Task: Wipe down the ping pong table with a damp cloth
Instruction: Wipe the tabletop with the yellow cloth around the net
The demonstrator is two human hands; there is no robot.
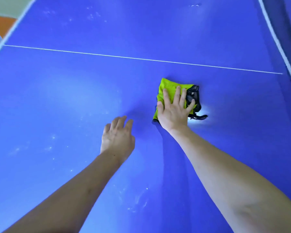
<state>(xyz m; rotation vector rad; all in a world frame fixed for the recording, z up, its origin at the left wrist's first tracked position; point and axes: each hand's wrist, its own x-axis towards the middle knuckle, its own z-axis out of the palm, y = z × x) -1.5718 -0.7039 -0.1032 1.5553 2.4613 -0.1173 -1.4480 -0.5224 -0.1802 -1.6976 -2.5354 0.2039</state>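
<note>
The blue ping pong table [74,89] fills the head view, with a thin white centre line running across it. A lime-green cloth with black trim [168,88] lies flat on the table right of centre. My right hand [174,110] presses down on the cloth with straight, spread fingers. Lower and to the left, my left hand [118,137] is over the bare table, palm down and fingers relaxed, holding nothing.
White specks and smudges dot the table at the lower left and far top. The net's white top band [275,39] runs along the right side. The table's white left edge [8,32] borders an orange and green floor.
</note>
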